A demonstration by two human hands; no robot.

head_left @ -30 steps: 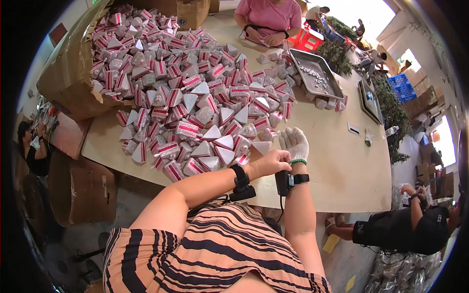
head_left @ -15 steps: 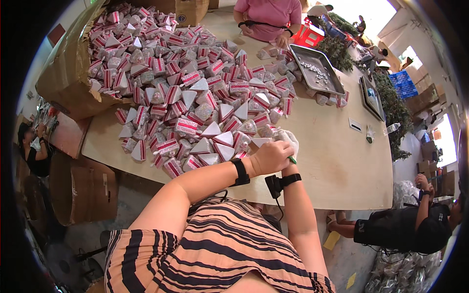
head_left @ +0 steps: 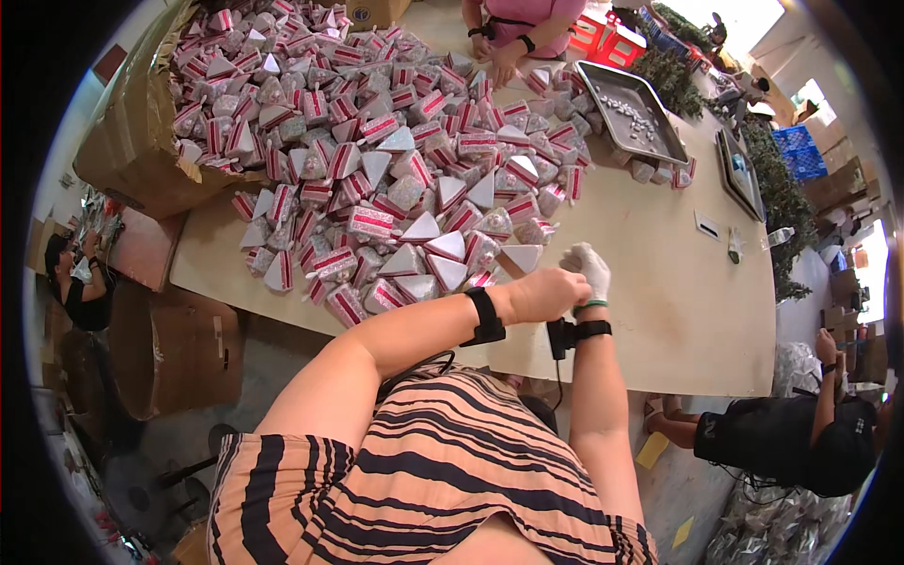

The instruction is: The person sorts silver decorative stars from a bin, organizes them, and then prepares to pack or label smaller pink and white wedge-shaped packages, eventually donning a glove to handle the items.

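My right hand (head_left: 593,266) wears a white glove with a green cuff (head_left: 591,304) and is raised over the near edge of the table. Its fingers point away from me, loosely bent and apart, with nothing seen in them. My bare left hand (head_left: 546,295) reaches across to that wrist, its fingers pinched on the glove at the cuff; the fingertips are partly hidden. Just beyond my hands lies a triangular cake-slice ornament (head_left: 522,257), at the edge of a large heap of cake-slice ornaments (head_left: 372,222) with pink stripes and silvery glitter sides.
A torn cardboard box (head_left: 132,155) spills ornaments at the far left. A metal tray (head_left: 650,127) with small white pieces rests on ornaments at the far right. Another tray (head_left: 739,174) lies on the right edge. A person in pink (head_left: 537,24) works across the table (head_left: 678,320).
My gloved right hand has become more upright and its cuff shows more. Both hands have shifted slightly right in view, while my left fingers stay at the glove's cuff.
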